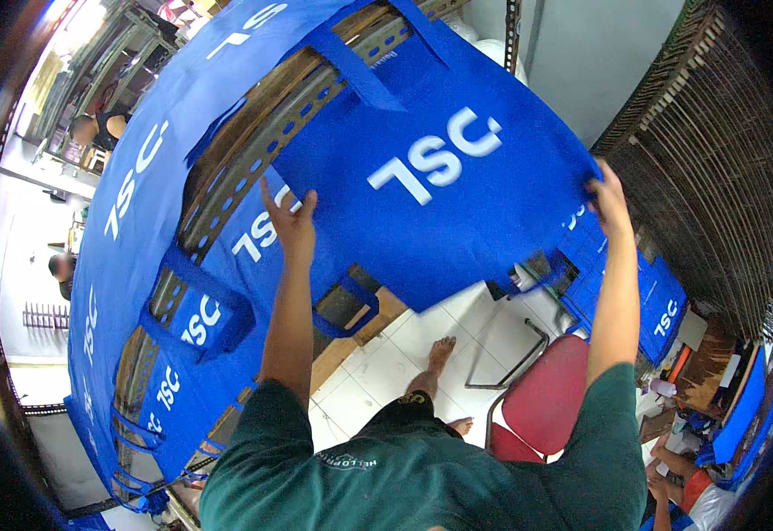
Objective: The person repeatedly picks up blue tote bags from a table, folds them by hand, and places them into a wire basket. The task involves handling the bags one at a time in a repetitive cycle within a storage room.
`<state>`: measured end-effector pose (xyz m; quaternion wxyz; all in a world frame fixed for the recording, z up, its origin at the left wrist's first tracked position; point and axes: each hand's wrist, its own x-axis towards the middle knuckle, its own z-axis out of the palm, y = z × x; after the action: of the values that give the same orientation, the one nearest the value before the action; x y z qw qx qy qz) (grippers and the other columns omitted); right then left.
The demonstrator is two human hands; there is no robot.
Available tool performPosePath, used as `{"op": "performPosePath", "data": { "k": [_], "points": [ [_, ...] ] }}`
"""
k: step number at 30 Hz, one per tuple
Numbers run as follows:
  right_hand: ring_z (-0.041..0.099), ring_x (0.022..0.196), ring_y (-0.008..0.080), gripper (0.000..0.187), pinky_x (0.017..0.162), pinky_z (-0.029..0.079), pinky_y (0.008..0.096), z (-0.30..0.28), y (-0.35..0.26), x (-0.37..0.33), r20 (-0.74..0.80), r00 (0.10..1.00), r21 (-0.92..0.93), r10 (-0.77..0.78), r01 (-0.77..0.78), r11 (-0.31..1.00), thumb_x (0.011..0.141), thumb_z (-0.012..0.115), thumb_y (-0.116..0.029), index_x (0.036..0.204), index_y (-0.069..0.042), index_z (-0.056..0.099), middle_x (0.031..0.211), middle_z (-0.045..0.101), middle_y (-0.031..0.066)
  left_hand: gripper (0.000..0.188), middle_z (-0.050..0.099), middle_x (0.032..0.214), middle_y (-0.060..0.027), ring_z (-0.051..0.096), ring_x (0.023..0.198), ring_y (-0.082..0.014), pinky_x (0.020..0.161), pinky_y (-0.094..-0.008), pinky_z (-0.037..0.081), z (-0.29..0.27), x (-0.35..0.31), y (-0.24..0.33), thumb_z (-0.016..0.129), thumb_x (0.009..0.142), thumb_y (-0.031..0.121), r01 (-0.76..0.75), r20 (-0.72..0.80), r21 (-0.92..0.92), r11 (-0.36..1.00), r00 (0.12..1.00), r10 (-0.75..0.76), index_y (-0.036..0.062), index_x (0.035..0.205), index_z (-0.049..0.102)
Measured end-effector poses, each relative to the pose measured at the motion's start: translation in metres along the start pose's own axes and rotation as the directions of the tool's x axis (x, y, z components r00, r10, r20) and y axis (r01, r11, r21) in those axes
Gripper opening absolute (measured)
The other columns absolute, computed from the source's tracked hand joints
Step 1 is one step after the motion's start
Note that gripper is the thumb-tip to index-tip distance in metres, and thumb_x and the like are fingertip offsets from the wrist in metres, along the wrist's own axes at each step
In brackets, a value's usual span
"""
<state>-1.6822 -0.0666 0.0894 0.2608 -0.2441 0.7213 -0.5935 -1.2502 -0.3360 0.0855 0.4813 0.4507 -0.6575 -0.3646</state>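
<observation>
A large blue tote bag (pixel 484 226) with white printed letters is spread out in front of me, its strap handle (pixel 355 71) lying across the top. My right hand (pixel 612 202) grips its right edge, fingers curled round the fabric. Near the bag's left side, my left hand (pixel 294 217) has thumb and fingers apart; whether it touches the cloth I cannot tell. More blue bags (pixel 134 265) drape over a perforated metal rail (pixel 267 142) on the left, some with handles hanging down.
A dark red chair (pixel 541 398) stands on the white tiled floor (pixel 351 380) by my right side. Further right are a stack of blue bags (pixel 612 283), a tall rack of thin rods (pixel 696 150) and a cluttered shelf (pixel 705 363). Another person (pixel 692 487) sits at lower right.
</observation>
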Motion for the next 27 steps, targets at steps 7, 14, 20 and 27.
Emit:
{"op": "performPosePath", "data": {
  "k": [7,14,20,27],
  "points": [
    [0.06,0.071,0.0173,0.061,0.056,0.048,0.0295,0.137,0.03,0.175,-0.136,0.948,0.076,-0.287,0.299,0.951,0.071,0.054,0.004,0.127,-0.013,0.039,0.09,0.062,0.0108,0.057,0.057,0.115,-0.0171,0.057,0.102,-0.0255,0.087,-0.0331,0.044,0.043,0.143,-0.076,0.069,0.071,0.017,0.034,-0.072,0.485,0.874,0.997,0.002,0.0041,0.124,0.05],
    [0.063,0.082,0.0289,0.041,0.075,0.049,0.0361,0.189,0.049,0.207,-0.212,0.906,-0.44,-0.366,0.247,0.864,0.065,0.053,0.001,0.103,-0.011,0.062,0.085,0.065,0.0144,0.067,0.056,0.114,-0.0199,0.057,0.1,-0.0291,0.089,-0.0331,0.043,0.058,0.161,-0.114,0.065,0.065,0.011,0.055,-0.025,0.675,0.736,0.998,-0.052,-0.0028,0.127,0.044],
    [0.062,0.088,0.0302,0.041,0.079,0.048,0.0372,0.184,0.073,0.21,-0.165,0.926,-0.309,-0.338,0.277,0.91,0.067,0.057,-0.004,0.108,-0.007,0.061,0.094,0.063,0.0172,0.072,0.053,0.114,-0.0204,0.052,0.105,-0.0305,0.092,-0.0387,0.04,0.042,0.167,-0.147,0.072,0.065,0.016,0.105,-0.034,0.565,0.818,0.994,-0.104,0.0004,0.128,0.042],
    [0.055,0.1,0.0253,0.039,0.089,0.042,0.0333,0.129,0.102,0.097,-0.393,0.817,-0.199,-0.422,0.372,0.907,0.076,0.063,-0.009,0.113,-0.002,0.056,0.11,0.057,0.0142,0.061,0.048,0.12,-0.0198,0.043,0.114,-0.0355,0.097,-0.0443,0.034,0.056,0.055,-0.069,0.072,0.069,0.026,-0.384,0.129,0.655,0.651,0.905,0.404,0.0017,0.119,0.048]
  ]
}}
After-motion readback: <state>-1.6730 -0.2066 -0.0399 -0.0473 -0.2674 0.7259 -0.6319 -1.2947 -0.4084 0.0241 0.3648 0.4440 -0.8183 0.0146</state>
